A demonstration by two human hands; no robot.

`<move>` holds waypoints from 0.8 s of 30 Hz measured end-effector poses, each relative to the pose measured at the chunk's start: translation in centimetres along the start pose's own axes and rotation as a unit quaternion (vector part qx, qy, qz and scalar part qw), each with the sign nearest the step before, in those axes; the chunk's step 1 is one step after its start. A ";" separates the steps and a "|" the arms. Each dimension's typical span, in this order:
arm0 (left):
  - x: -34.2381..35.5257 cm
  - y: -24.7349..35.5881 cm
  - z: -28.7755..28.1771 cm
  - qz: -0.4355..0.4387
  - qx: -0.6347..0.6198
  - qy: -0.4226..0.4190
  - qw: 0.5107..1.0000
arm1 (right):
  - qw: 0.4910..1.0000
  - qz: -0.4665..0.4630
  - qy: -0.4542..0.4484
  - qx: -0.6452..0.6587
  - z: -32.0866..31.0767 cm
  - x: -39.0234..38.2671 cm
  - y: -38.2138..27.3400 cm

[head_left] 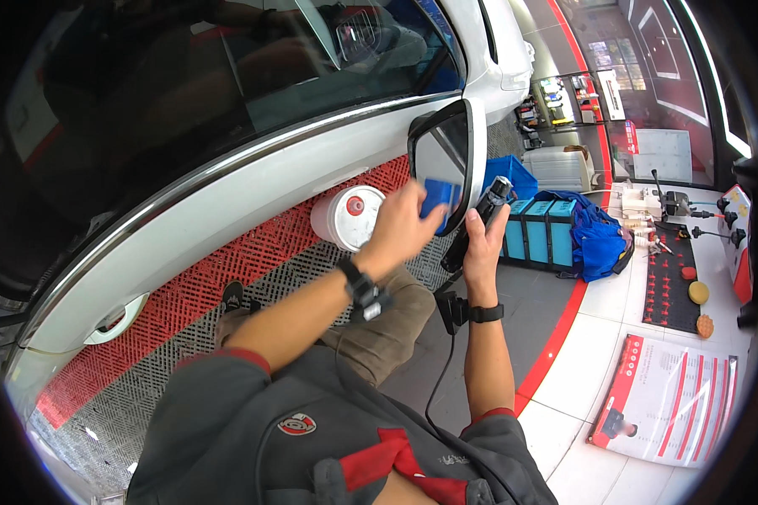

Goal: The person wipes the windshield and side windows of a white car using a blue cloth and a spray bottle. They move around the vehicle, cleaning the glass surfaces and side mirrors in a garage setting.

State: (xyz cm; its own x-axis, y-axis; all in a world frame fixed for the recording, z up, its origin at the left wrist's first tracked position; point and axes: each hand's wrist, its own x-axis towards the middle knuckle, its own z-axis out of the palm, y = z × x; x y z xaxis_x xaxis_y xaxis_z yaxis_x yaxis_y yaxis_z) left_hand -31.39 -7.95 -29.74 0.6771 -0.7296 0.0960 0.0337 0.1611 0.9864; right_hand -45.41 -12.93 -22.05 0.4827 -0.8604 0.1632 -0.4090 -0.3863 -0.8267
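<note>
Being pinched between the fingers of the left hand (398,225), a flat blue scraper (440,200) is held at the lower part of the side mirror (441,150), though contact with the glass cannot be told. Just to the right, a black cylindrical tool (482,215) is clasped in the right hand's (483,251) fingers. Farther off, a white bucket (342,220) is seen left, a black-strapped light-blue box (536,241) right.

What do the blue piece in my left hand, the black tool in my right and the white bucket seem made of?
Blue piece: possibly plastic, given its flat shape and straight edges, but blur leaves it open.
Black tool: probably hard plastic, perhaps with metal; small highlights suggest a semi-gloss finish.
White bucket: likely moulded plastic, smooth and satin, judging by its even, rounded wall.
</note>
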 end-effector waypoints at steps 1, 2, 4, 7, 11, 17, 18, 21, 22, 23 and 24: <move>-0.6 0.1 -0.1 -0.069 -0.035 -0.021 0.997 | 0.999 0.037 -0.002 0.038 0.0 -0.1 0.0; -0.4 0.2 -0.2 -0.028 -0.010 -0.003 1.000 | 0.999 0.033 0.006 0.017 0.0 0.0 0.1; 1.8 0.5 0.1 -0.006 0.056 -0.016 0.998 | 0.998 -0.051 0.025 -0.032 0.1 0.1 0.1; 5.8 0.9 0.3 0.047 0.048 0.011 0.998 | 0.998 -0.031 0.012 -0.045 0.0 0.0 -0.2; 1.7 0.2 0.0 -0.028 0.057 -0.046 0.997 | 0.998 -0.039 0.010 -0.058 0.0 0.1 -0.6; 2.1 -0.6 0.6 0.129 0.078 -0.003 0.989 | 0.998 -0.051 0.020 -0.026 0.0 0.2 -0.3; 3.0 -0.9 0.6 0.056 0.040 -0.010 0.998 | 1.000 -0.016 0.002 -0.019 0.0 0.2 -0.3; 4.1 -1.6 0.7 0.033 0.015 0.011 0.999 | 0.999 -0.028 0.003 -0.028 0.0 0.3 0.0; 3.8 -1.7 0.8 0.016 0.044 0.014 0.999 | 0.998 -0.048 0.006 -0.035 0.0 0.3 0.1; 3.4 -1.8 0.9 -0.016 0.079 0.035 0.996 | 0.998 -0.058 0.010 -0.037 0.0 0.3 0.2; 3.0 -1.9 1.1 -0.094 0.100 -0.020 0.990 | 0.997 -0.059 0.007 -0.046 0.0 0.3 0.2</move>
State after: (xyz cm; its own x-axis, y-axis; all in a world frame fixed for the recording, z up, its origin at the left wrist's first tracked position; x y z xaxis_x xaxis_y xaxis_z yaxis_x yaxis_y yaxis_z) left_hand -30.23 -11.15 -31.15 0.6435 -0.7600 -0.0910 0.0074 -0.1127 0.9936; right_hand -45.41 -13.27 -22.19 0.5211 -0.8112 0.2653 -0.4185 -0.5138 -0.7489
